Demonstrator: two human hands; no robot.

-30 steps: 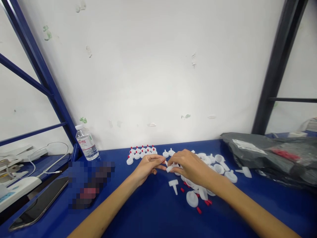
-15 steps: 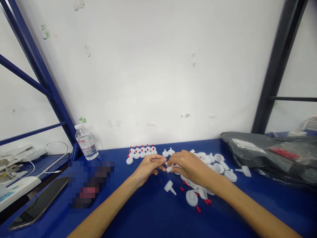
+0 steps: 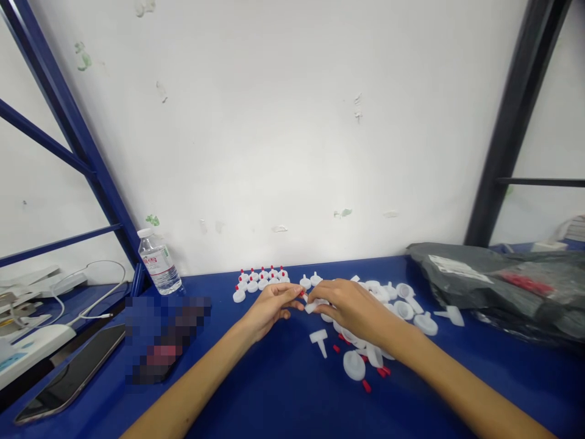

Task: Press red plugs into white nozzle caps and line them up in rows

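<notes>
My left hand point(image 3: 273, 306) pinches a small red tip point(image 3: 302, 293) between thumb and finger. Close beside it, my right hand point(image 3: 350, 305) is closed on a white nozzle cap point(image 3: 311, 306), its spout toward the red tip. Whether tip and spout touch is too small to tell. Below the hands lies a loose white nozzle cap point(image 3: 319, 340) on its side. Under and around my right hand spreads a pile of white nozzle caps point(image 3: 354, 366), with several loose red tips point(image 3: 367, 386) among them. Part of the pile is hidden by the hand.
Rows of red-tipped white caps point(image 3: 253, 285) stand behind my left hand. Two untipped caps point(image 3: 305, 281) stand to their right. A water bottle point(image 3: 159, 263), a phone point(image 3: 73, 372) and a blurred dark object point(image 3: 171, 344) are at left. A grey plastic bag point(image 3: 493, 286) lies at right.
The red tip now shows at my left fingertips. Both hands have shifted very slightly left. The loose nozzle cap below them has turned and moved a little to the right.
</notes>
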